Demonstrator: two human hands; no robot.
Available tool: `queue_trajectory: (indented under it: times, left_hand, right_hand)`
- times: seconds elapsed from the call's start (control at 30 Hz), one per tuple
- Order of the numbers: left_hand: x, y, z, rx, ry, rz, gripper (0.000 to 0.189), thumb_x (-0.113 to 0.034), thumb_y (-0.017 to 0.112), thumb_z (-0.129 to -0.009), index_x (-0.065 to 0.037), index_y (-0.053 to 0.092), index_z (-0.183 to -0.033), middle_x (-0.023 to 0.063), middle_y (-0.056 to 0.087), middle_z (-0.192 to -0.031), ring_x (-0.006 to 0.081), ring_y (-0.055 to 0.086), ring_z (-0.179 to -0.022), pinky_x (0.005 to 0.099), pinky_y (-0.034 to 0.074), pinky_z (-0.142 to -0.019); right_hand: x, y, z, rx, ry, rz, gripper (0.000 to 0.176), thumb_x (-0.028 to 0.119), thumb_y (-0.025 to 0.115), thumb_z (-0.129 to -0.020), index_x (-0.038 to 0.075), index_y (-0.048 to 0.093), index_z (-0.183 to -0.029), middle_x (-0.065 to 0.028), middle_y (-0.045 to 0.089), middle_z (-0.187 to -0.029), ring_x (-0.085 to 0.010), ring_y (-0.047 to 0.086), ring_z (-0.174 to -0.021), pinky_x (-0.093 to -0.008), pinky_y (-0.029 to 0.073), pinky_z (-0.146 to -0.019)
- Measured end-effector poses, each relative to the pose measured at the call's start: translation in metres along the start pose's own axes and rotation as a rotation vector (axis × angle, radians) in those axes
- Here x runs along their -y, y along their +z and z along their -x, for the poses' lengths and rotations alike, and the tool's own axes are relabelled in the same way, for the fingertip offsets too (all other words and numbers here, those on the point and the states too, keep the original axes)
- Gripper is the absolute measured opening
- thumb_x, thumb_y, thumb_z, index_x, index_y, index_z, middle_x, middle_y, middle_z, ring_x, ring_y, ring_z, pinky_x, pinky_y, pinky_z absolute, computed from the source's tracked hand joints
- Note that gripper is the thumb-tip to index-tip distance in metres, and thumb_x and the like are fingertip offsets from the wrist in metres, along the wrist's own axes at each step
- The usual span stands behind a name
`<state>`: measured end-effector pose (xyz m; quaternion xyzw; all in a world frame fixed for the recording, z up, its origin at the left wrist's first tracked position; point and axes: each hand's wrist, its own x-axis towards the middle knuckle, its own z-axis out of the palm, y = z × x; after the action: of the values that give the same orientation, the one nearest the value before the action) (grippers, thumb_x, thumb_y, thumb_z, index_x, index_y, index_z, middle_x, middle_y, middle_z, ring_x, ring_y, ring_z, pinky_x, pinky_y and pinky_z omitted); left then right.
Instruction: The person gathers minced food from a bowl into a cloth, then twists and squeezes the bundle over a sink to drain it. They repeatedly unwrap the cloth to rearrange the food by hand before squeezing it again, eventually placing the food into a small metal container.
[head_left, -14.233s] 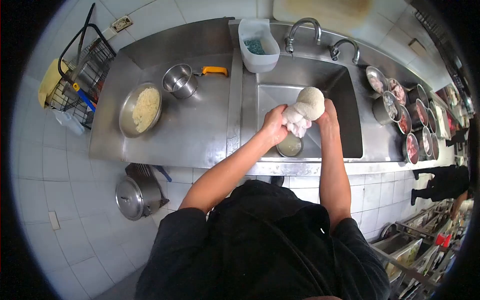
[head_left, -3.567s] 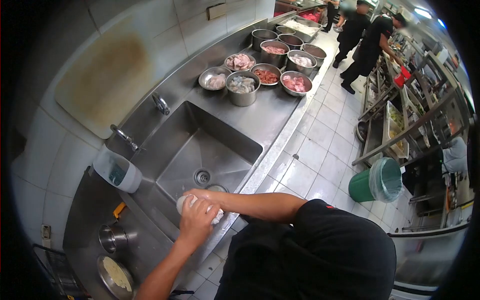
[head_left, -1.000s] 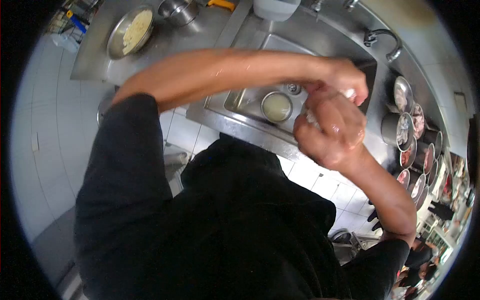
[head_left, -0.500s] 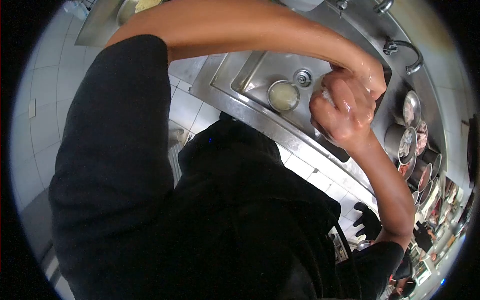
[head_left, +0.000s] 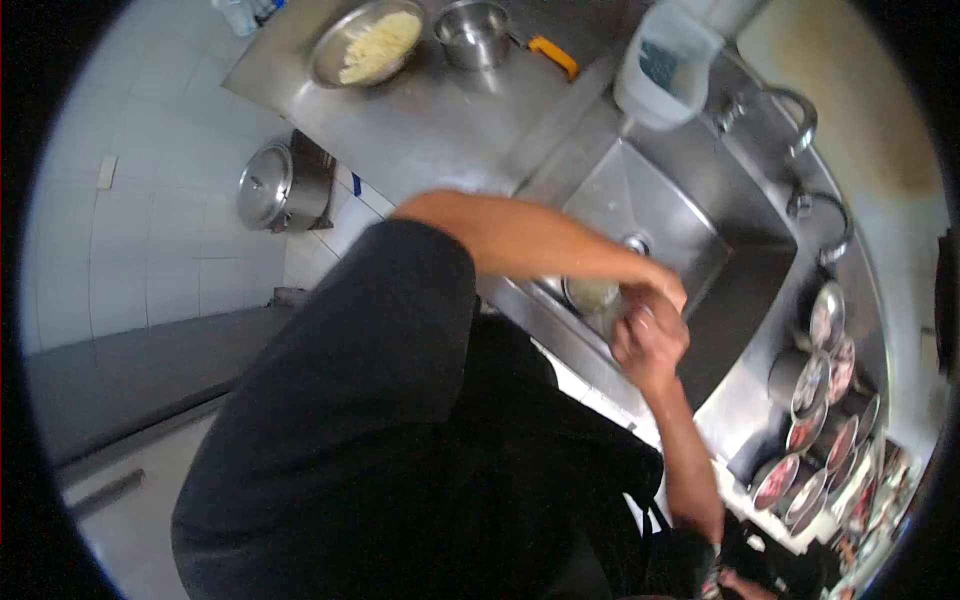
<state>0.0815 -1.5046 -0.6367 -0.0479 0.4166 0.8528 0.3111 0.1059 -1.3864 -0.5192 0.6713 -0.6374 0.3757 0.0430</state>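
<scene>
My left hand (head_left: 664,286) and my right hand (head_left: 650,342) are pressed together over the near part of a steel sink (head_left: 690,215). Both are closed, one against the other, with motion blur on the fingers. Something whitish showed between the fingers a moment earlier; what they grip now is hidden. Just beside them in the sink sits a round metal bowl (head_left: 590,294) of cloudy pale-yellow liquid, partly covered by my left forearm. The drain (head_left: 635,244) shows behind that forearm.
On the steel counter (head_left: 420,130) stand a bowl of pale-yellow shreds (head_left: 380,48), a steel pot (head_left: 472,35) and a yellow-handled tool (head_left: 553,55). A white plastic container (head_left: 665,75) hangs over the sink's far edge. Several metal containers (head_left: 800,385) line the right. A lidded pot (head_left: 270,187) is at left.
My view has swung, bringing the counter and more of the sink into sight. My joined hands are now lower and closer to the bowl of liquid, still closed together.
</scene>
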Motion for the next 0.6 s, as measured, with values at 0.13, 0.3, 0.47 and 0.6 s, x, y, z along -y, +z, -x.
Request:
queue_trajectory:
  times: [0.13, 0.3, 0.47, 0.6]
  left_hand:
    - [-0.026, 0.019, 0.052, -0.354, -0.038, 0.434, 0.016, -0.023, 0.069, -0.078, -0.008, 0.066, -0.083, 0.007, 0.065, -0.075, 0.0221, 0.062, -0.063, 0.0433, 0.051, -0.059]
    - [-0.08, 0.06, 0.147, -0.767, 0.284, 0.38, 0.018, -0.02, 0.073, -0.075, -0.005, 0.066, -0.081, 0.0079, 0.064, -0.077, 0.0205, 0.06, -0.064, 0.0347, 0.047, -0.052]
    - [-0.071, 0.024, 0.202, -0.853, 0.595, 0.302, 0.018, -0.018, 0.071, -0.075, -0.004, 0.065, -0.085, 0.0078, 0.064, -0.081, 0.0191, 0.061, -0.072, 0.0346, 0.049, -0.062]
    - [-0.07, -0.004, 0.268, -0.872, 0.573, -0.153, 0.046, -0.038, 0.075, -0.079, -0.003, 0.059, -0.104, 0.0184, 0.056, -0.114, 0.0265, 0.057, -0.103, 0.0377, 0.046, -0.09]
  right_hand:
    - [-0.007, -0.012, -0.004, -0.498, 0.793, -0.21, 0.007, 0.0, 0.063, -0.081, 0.001, 0.058, -0.086, -0.0111, 0.065, -0.09, -0.022, 0.063, -0.086, -0.0386, 0.053, -0.08]
    - [-0.034, 0.008, -0.02, -0.801, 1.176, -1.103, 0.04, 0.019, 0.066, -0.092, 0.003, 0.048, -0.124, -0.0111, 0.058, -0.114, -0.0236, 0.059, -0.105, -0.0412, 0.049, -0.094]
    - [0.013, 0.063, -0.087, -0.788, 1.099, -1.234, 0.049, 0.034, 0.065, -0.093, 0.006, 0.049, -0.129, -0.0131, 0.058, -0.122, -0.0272, 0.059, -0.111, -0.0486, 0.049, -0.095]
    - [0.013, 0.131, -0.116, -0.772, 1.174, -1.401, 0.042, 0.035, 0.059, -0.095, 0.005, 0.055, -0.123, -0.013, 0.062, -0.12, -0.0293, 0.061, -0.111, -0.0479, 0.049, -0.096]
